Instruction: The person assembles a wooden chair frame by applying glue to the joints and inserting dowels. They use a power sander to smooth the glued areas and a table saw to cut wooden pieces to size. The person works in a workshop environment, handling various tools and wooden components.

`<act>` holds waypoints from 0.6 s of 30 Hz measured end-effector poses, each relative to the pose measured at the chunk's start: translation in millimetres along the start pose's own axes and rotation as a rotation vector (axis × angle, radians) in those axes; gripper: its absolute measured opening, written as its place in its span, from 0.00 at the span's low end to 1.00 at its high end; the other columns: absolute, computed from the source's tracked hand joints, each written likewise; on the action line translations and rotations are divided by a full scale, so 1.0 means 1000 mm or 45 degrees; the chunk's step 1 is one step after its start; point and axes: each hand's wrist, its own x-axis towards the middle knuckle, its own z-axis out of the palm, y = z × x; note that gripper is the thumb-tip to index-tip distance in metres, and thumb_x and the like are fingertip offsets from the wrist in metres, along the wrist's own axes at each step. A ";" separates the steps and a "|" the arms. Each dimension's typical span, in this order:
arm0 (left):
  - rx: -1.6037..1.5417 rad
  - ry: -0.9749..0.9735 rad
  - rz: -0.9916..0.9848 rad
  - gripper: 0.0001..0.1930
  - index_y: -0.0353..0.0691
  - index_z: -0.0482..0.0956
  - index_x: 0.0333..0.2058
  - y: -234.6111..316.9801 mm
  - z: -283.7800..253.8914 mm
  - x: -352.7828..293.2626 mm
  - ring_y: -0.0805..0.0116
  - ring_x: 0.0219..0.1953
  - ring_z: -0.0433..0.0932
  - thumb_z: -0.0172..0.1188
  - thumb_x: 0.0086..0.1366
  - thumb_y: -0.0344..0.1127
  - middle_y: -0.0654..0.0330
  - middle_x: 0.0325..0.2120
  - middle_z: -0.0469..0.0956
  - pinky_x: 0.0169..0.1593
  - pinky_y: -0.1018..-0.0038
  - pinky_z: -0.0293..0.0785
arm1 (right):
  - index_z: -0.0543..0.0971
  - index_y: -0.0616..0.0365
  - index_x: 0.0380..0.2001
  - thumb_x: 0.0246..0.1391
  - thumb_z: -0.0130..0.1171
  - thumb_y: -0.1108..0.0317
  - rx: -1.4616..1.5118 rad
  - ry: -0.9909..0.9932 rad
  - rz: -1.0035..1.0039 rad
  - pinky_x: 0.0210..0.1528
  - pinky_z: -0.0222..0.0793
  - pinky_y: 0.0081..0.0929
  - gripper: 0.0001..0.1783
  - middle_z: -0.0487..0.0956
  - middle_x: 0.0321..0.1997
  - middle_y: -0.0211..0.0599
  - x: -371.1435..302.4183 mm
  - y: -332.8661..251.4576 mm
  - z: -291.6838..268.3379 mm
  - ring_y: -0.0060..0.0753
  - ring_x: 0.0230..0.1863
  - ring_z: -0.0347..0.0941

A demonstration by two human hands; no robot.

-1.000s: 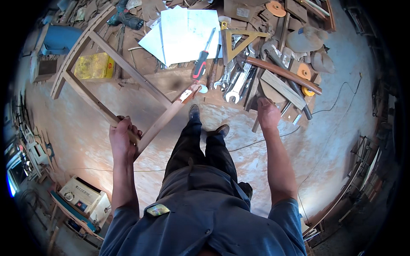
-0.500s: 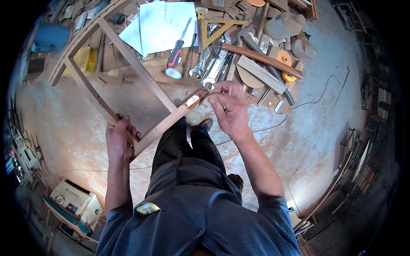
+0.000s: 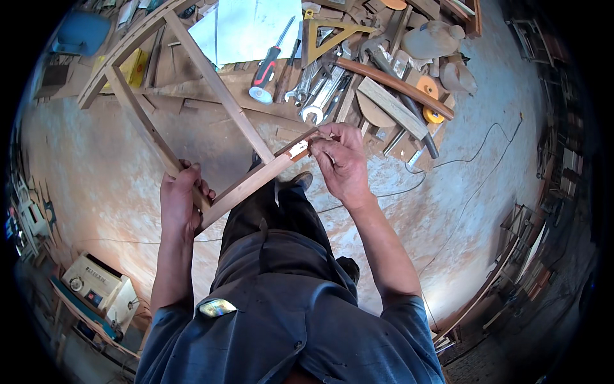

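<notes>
A pale wooden frame (image 3: 211,86) with curved and straight rails, perhaps part of a chair, is held up over the floor at a slant. My left hand (image 3: 181,195) is closed around its near lower corner. Toward the far end of the nearest rail (image 3: 246,184) lies a white patch (image 3: 299,148) with reddish-brown edges. At that end my right hand (image 3: 342,160) has thumb and fingers pinched together against the rail. Whatever lies between those fingertips is small and dark, and mostly hidden.
Beyond the frame, a cluttered workbench holds a screwdriver (image 3: 265,75), wrenches (image 3: 314,112), a yellow set square (image 3: 339,38), paper sheets (image 3: 246,29), wood pieces (image 3: 393,109) and a plastic jug (image 3: 432,40). A thin cord (image 3: 476,150) runs across the floor. A cream machine (image 3: 96,285) stands lower left.
The right hand has shifted slightly while staying at the rail's end, and less of the reddish-brown area shows beside the white patch. The left hand keeps its grip. The whole view has shifted a little.
</notes>
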 end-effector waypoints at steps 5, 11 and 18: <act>0.004 -0.013 0.005 0.12 0.42 0.66 0.38 -0.003 -0.002 -0.003 0.70 0.19 0.68 0.59 0.59 0.30 0.62 0.22 0.66 0.25 0.70 0.71 | 0.81 0.59 0.29 0.44 0.64 0.79 0.043 -0.006 0.043 0.49 0.67 0.36 0.06 0.77 0.43 0.42 -0.003 0.003 0.001 0.46 0.47 0.70; 0.006 -0.009 -0.006 0.11 0.42 0.66 0.38 -0.003 0.000 -0.004 0.71 0.20 0.67 0.59 0.59 0.30 0.63 0.22 0.66 0.26 0.70 0.71 | 0.82 0.60 0.30 0.46 0.65 0.79 0.051 0.017 0.054 0.49 0.68 0.35 0.06 0.77 0.44 0.43 -0.005 0.004 -0.001 0.45 0.48 0.70; -0.001 -0.006 -0.018 0.11 0.42 0.67 0.38 -0.005 0.000 -0.005 0.71 0.20 0.68 0.59 0.59 0.30 0.63 0.23 0.66 0.26 0.70 0.71 | 0.82 0.60 0.30 0.47 0.65 0.78 0.017 -0.018 0.050 0.50 0.68 0.35 0.05 0.77 0.45 0.43 -0.004 -0.003 -0.005 0.44 0.48 0.70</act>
